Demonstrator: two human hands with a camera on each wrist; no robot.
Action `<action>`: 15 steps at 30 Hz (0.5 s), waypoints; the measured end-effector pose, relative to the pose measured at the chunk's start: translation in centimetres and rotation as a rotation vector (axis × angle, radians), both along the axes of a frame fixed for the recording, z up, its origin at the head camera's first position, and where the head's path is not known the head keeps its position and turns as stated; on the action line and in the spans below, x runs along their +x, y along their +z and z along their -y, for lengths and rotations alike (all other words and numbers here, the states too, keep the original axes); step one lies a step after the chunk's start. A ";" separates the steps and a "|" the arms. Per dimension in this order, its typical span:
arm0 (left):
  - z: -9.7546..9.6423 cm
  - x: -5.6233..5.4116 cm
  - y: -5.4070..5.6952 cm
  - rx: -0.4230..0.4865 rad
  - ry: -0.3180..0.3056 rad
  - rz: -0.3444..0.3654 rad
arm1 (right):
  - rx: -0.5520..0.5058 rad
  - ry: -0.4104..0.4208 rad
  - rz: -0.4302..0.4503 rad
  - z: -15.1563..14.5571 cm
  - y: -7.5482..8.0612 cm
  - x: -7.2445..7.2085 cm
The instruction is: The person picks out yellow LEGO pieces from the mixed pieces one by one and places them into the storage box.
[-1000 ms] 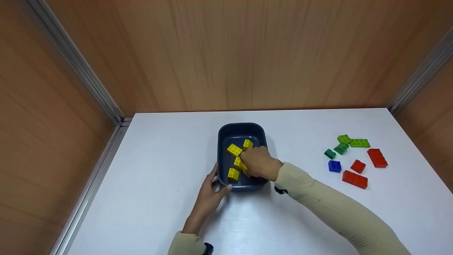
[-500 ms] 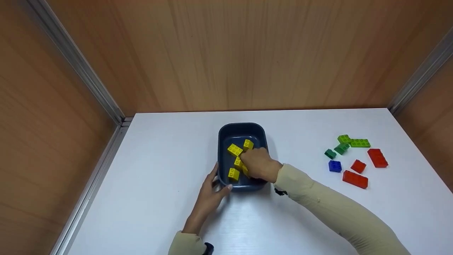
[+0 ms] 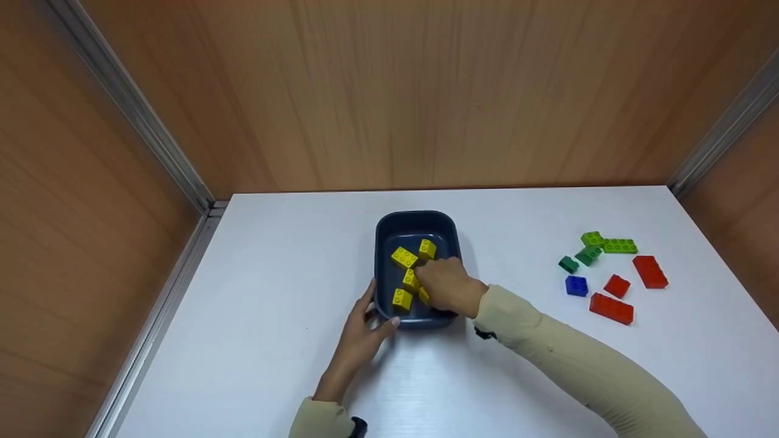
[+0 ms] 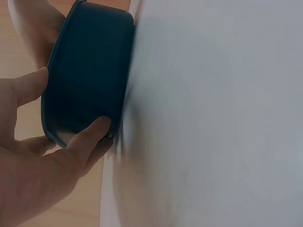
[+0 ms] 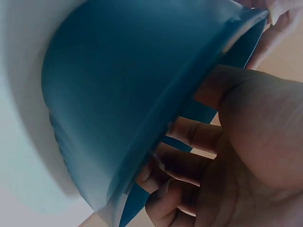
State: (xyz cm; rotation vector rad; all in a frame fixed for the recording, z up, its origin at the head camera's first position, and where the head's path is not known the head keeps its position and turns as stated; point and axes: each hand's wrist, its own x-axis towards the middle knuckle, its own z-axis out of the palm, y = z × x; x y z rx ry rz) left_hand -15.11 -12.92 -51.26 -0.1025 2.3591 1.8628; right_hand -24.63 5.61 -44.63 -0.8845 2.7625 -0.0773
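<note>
A dark blue tray (image 3: 415,224) with rounded corners stands on the white table, with several yellow toy building bricks (image 3: 401,299) inside. At its near-left corner my left hand (image 3: 358,339) holds the wall, fingers along the left side and thumb on the near side. In the left wrist view the left hand (image 4: 52,161) spans this corner. My right hand (image 3: 449,285) reaches down into the tray from the right, right beside the yellow bricks. Thumb and fingers of the right hand (image 5: 236,151) pass over the rim in the right wrist view. The tray hides the fingertips, so whether they pinch a brick cannot be seen.
On the right side of the table (image 3: 255,316) lie loose bricks: light green bricks (image 3: 619,246), dark green bricks (image 3: 569,264), a blue brick (image 3: 576,285) and red bricks (image 3: 611,308). Wooden panels (image 3: 426,97) wall in the back and sides.
The right hand has shifted slightly towards the person within the tray. The left hand, the tray and the loose bricks look unmoved.
</note>
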 end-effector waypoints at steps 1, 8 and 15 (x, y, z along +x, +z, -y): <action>0.0 0.0 0.0 0.001 -0.001 -0.001 | -0.002 -0.002 0.006 0.0 0.0 0.0; -0.1 0.0 0.0 0.000 0.003 0.009 | -0.028 -0.016 0.027 -0.4 -0.1 -0.1; -0.2 -0.1 0.1 -0.014 0.019 0.035 | -0.054 -0.012 0.019 -0.9 -0.1 -0.1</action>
